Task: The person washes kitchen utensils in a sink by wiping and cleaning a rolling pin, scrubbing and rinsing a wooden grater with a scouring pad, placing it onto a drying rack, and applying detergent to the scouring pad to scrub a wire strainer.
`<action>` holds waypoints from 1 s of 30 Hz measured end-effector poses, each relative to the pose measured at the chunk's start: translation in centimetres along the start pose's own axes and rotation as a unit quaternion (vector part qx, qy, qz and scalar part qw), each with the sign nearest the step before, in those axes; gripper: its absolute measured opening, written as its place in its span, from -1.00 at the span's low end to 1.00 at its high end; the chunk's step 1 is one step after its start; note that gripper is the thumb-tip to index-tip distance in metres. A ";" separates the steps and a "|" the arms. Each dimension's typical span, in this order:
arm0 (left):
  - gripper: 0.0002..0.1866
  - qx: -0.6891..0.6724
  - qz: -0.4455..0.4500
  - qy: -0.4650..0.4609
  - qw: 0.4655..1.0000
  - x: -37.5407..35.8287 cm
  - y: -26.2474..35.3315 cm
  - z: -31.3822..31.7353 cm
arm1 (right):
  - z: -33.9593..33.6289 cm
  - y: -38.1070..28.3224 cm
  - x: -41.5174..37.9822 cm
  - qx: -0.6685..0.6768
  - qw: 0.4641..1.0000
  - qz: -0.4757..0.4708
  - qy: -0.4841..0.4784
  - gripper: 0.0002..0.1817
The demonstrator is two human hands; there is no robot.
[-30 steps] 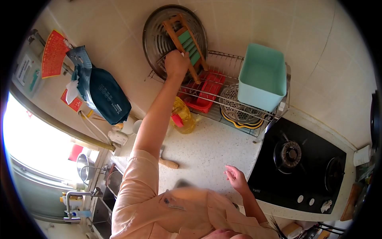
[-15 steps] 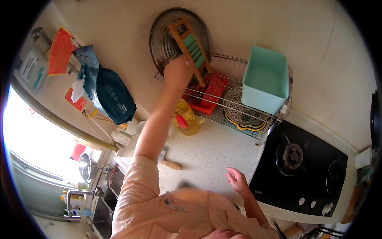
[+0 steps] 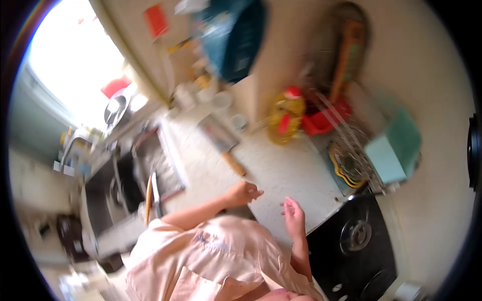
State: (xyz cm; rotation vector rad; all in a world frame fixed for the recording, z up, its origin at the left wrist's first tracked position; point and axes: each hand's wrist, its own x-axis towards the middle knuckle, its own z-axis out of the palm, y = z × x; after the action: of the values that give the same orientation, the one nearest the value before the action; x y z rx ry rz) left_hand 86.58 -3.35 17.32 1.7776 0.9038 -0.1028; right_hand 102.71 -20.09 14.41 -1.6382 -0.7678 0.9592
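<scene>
My left hand (image 3: 243, 194) is over the near edge of the pale counter (image 3: 286, 175), its fingers loosely bent and nothing visible in them. Just beyond it lies a cleaver (image 3: 220, 134), its wooden handle towards the hand, not touched. To the right, my right hand (image 3: 293, 215) is raised with its fingers partly spread, empty, near the stove's corner. A wooden frame with green slats (image 3: 346, 60), blurred, leans upright against a round metal lid (image 3: 325, 40) above the wire rack (image 3: 346, 130).
An oil bottle (image 3: 285, 120) stands beside a red basket (image 3: 326, 118). A pale green bin (image 3: 399, 148) sits on the rack's right end. The black stove (image 3: 361, 261) is at lower right, the sink (image 3: 108, 200) at left. A dark teal bag (image 3: 231, 37) hangs above the counter.
My left hand has left the slatted frame at the rack and come down near my body. The view has swung left, showing more of the sink and the whole cleaver. My right hand stays raised.
</scene>
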 end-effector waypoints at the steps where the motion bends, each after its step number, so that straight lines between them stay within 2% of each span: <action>1: -0.58 0.015 -0.013 0.052 0.998 -1.2 -2.1 -0.3 | 0.7 0.1 0.2 0.000 1.000 0.007 -0.014 -0.65; 2: -0.57 0.037 -0.027 0.101 0.994 -2.7 -3.9 -0.5 | 1.3 0.1 0.2 -0.012 0.999 0.020 -0.044 -0.64; 4: -0.54 -0.018 -0.114 0.134 0.984 -6.0 -5.8 -1.7 | 2.4 0.1 0.6 -0.032 0.995 0.039 -0.091 -0.64; 9: -0.59 -0.159 -0.212 0.279 0.923 -12.4 -11.8 -3.2 | 7.1 0.1 2.1 -0.098 0.973 0.045 -0.202 -0.66; 11: -0.66 -0.067 -0.221 0.373 0.899 -14.9 -15.8 -4.3 | 9.7 -1.2 2.3 -0.131 0.964 0.020 -0.231 -0.67; 12: -0.72 0.066 -0.159 0.478 0.862 -16.2 -17.7 -5.2 | 10.9 -2.1 2.3 -0.148 0.960 0.006 -0.239 -0.67; 13: -0.78 0.059 -0.165 0.545 0.820 -17.8 -18.6 -6.2 | 12.1 -2.8 2.1 -0.145 0.959 -0.005 -0.245 -0.68; 15: -0.86 0.138 -0.182 0.608 0.760 -20.7 -21.5 -8.6 | 14.4 -3.5 1.6 -0.137 0.957 -0.013 -0.255 -0.67; 16: -0.87 0.143 -0.243 0.582 0.763 -22.1 -22.0 -9.9 | 15.7 -3.7 1.2 -0.132 0.957 -0.017 -0.258 -0.67; 21: -0.79 0.124 -0.289 0.489 0.814 -25.2 -28.3 -12.8 | 24.4 -3.1 -1.0 -0.152 0.950 -0.030 -0.273 -0.69; 24: -0.73 0.086 -0.268 0.434 0.856 -25.9 -30.1 -13.8 | 32.3 -4.1 -3.7 -0.173 0.925 -0.008 -0.337 -0.70; 26: -0.68 0.072 -0.240 0.416 0.874 -26.0 -31.1 -13.9 | 37.1 -1.8 -5.1 -0.216 0.907 -0.022 -0.360 -0.64; 30: -0.66 0.071 -0.231 0.369 0.897 -26.2 -31.2 -14.2 | 43.0 -0.5 -7.6 -0.296 0.896 0.023 -0.331 -0.52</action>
State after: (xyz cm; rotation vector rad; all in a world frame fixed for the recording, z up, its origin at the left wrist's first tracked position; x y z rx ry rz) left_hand 43.91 -1.21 11.35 1.7097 1.9041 0.2284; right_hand 61.22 -6.90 10.50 -1.8422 -1.6148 1.4438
